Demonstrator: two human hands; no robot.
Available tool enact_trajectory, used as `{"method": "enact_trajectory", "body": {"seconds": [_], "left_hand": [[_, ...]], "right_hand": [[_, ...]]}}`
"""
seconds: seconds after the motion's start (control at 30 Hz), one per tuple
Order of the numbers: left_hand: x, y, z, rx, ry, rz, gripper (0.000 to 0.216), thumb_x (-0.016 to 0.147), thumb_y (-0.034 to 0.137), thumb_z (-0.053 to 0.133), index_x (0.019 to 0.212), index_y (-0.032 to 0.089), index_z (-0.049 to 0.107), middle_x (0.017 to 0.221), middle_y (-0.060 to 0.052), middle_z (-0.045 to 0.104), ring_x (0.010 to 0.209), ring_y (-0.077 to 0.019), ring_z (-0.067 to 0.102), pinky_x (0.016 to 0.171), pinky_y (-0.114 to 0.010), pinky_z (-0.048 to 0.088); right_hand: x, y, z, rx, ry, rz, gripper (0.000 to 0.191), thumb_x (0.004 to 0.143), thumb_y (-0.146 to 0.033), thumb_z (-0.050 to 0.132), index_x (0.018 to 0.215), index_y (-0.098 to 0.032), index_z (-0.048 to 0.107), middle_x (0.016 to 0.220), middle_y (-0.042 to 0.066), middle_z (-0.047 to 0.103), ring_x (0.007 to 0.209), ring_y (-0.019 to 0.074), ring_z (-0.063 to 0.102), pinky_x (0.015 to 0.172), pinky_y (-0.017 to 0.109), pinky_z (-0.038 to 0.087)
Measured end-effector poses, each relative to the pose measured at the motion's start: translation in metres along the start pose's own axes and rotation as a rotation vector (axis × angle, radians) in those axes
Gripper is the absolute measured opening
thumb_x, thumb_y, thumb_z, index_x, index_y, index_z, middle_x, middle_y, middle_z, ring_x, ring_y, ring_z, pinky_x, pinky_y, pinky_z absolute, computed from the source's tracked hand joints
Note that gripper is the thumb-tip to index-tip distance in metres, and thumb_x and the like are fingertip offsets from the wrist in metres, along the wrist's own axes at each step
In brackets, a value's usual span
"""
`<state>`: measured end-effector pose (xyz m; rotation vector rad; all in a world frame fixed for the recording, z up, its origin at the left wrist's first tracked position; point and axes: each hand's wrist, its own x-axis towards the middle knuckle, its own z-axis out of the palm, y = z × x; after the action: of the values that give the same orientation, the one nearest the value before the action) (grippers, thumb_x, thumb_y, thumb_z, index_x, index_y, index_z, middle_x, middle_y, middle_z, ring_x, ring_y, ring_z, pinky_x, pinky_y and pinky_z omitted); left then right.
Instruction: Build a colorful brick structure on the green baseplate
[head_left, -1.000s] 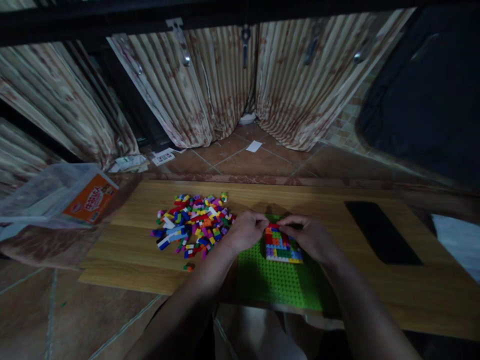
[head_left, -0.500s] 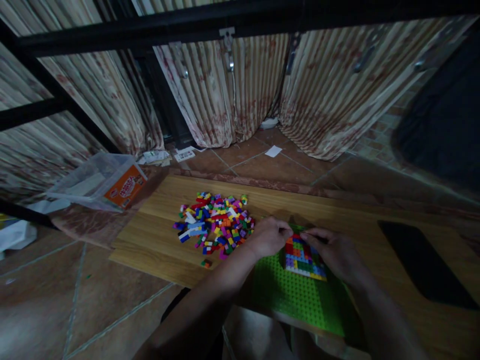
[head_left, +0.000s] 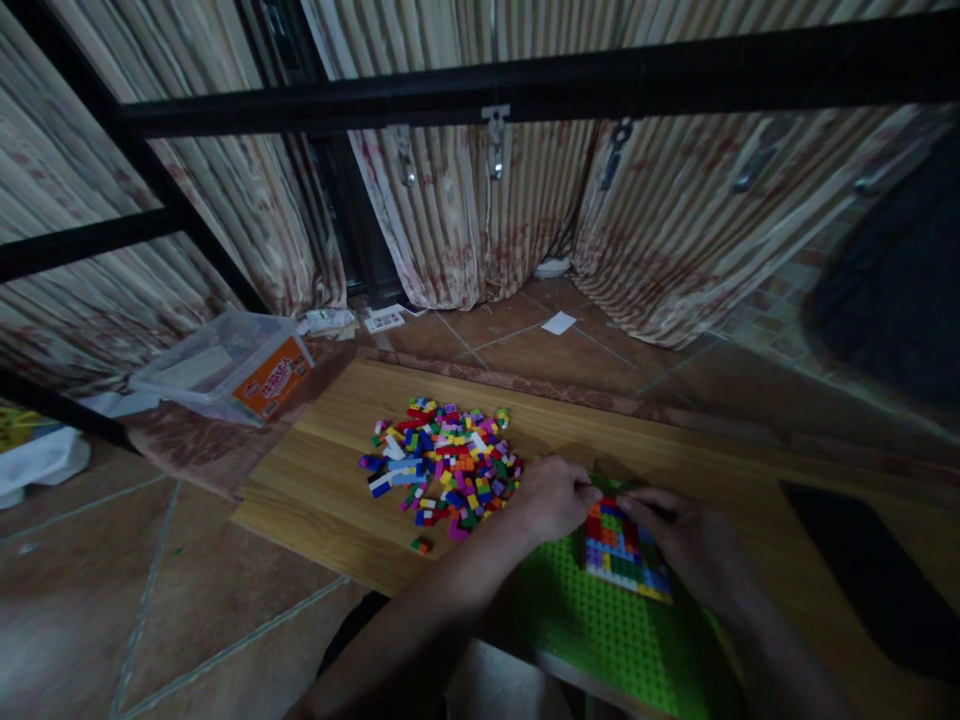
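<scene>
A green studded baseplate (head_left: pixel 600 630) lies on a wooden board (head_left: pixel 322 480). A patch of coloured bricks (head_left: pixel 619 555) is pressed onto its far part. My left hand (head_left: pixel 551 495) rests at the patch's far left corner, fingers curled and pinched together. My right hand (head_left: pixel 686 535) lies along the patch's right side, its fingertips meeting the left hand's at the top edge. What the fingers pinch is too small to make out. A loose pile of small coloured bricks (head_left: pixel 446 460) sits on the board left of my left hand.
A clear plastic tub with an orange label (head_left: pixel 232 365) lies at the left on a patterned cloth. A dark flat slab (head_left: pixel 862 565) rests on the board at right. A black metal frame (head_left: pixel 525 90) and striped curtains (head_left: pixel 465 220) stand beyond. Tiled floor surrounds the board.
The view has swung up and left, shifting everything rightward and down in the picture. Both hands stay at the top edge of the brick patch, fingertips drawn closer together.
</scene>
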<state>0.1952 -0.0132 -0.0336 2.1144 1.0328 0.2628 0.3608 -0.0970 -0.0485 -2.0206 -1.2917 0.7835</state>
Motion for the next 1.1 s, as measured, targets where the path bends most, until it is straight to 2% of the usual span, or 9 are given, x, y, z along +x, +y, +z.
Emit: {"method": "enact_trajectory", "body": {"seconds": [0.13,0.23,0.4,0.47,0.6,0.83,1.0,1.1], "left_hand": [[-0.001,-0.004,-0.004,0.018,0.021,0.001,0.026,0.082,0.036,0.056,0.08,0.017,0.073,0.072,-0.004,0.069,0.067,-0.0159,0.06,0.063,-0.025,0.045],[0.001,-0.011,-0.011,0.029,0.07,-0.006,0.026,0.084,0.035,0.053,0.081,0.017,0.072,0.072,-0.004,0.069,0.067,-0.016,0.061,0.066,-0.025,0.046],[0.01,-0.032,-0.033,0.187,0.437,-0.085,0.025,0.083,0.026,0.054,0.101,0.015,0.068,0.099,-0.009,0.068,0.092,-0.0215,0.061,0.086,-0.03,0.046],[0.013,-0.04,-0.04,0.307,0.524,-0.117,0.029,0.081,0.024,0.056,0.107,0.014,0.065,0.105,-0.011,0.066,0.101,-0.0247,0.057,0.092,-0.034,0.043],[0.018,-0.048,-0.045,0.46,0.515,-0.217,0.028,0.08,0.022,0.056,0.105,0.011,0.063,0.104,-0.014,0.063,0.104,-0.0288,0.051,0.09,-0.039,0.042],[0.023,-0.049,-0.045,0.507,0.45,-0.29,0.028,0.078,0.006,0.045,0.097,0.009,0.066,0.102,-0.017,0.064,0.102,-0.0311,0.051,0.087,-0.045,0.038],[0.014,-0.045,-0.047,0.476,0.473,-0.218,0.025,0.077,0.008,0.049,0.094,0.012,0.067,0.098,-0.014,0.066,0.101,-0.0295,0.055,0.092,-0.046,0.036],[0.01,-0.042,-0.048,0.301,0.48,-0.101,0.025,0.081,0.014,0.05,0.098,0.017,0.067,0.1,-0.01,0.067,0.097,-0.024,0.059,0.095,-0.04,0.039]], "right_hand": [[0.0,0.002,0.0,-0.029,-0.004,-0.022,0.032,0.078,-0.051,0.057,0.085,-0.025,0.074,0.083,0.001,0.075,0.075,0.0227,0.069,0.066,0.031,0.051],[0.0,0.003,0.0,-0.077,0.009,-0.05,0.034,0.079,-0.053,0.055,0.088,-0.026,0.074,0.086,0.002,0.076,0.077,0.0235,0.069,0.067,0.032,0.052],[0.0,0.002,0.0,-0.148,0.006,-0.063,0.038,0.082,-0.057,0.049,0.091,-0.028,0.073,0.086,0.002,0.075,0.079,0.0249,0.07,0.068,0.035,0.052],[0.0,0.002,0.0,-0.154,0.015,-0.08,0.038,0.083,-0.057,0.048,0.09,-0.029,0.073,0.086,0.002,0.076,0.079,0.025,0.07,0.069,0.035,0.052],[0.001,0.004,0.0,-0.165,0.027,-0.096,0.039,0.083,-0.057,0.048,0.089,-0.028,0.073,0.088,0.003,0.076,0.08,0.0257,0.07,0.069,0.035,0.052],[0.002,0.001,-0.001,-0.185,-0.001,-0.047,0.038,0.082,-0.058,0.049,0.088,-0.029,0.073,0.089,0.002,0.075,0.082,0.025,0.069,0.074,0.036,0.052],[0.002,0.001,0.001,-0.18,-0.007,-0.056,0.038,0.083,-0.056,0.048,0.089,-0.028,0.073,0.09,0.003,0.075,0.084,0.0254,0.069,0.075,0.037,0.052],[0.002,-0.001,0.003,-0.138,0.076,-0.062,0.037,0.083,-0.054,0.05,0.093,-0.026,0.072,0.094,0.005,0.074,0.087,0.0264,0.068,0.078,0.039,0.051]]}}
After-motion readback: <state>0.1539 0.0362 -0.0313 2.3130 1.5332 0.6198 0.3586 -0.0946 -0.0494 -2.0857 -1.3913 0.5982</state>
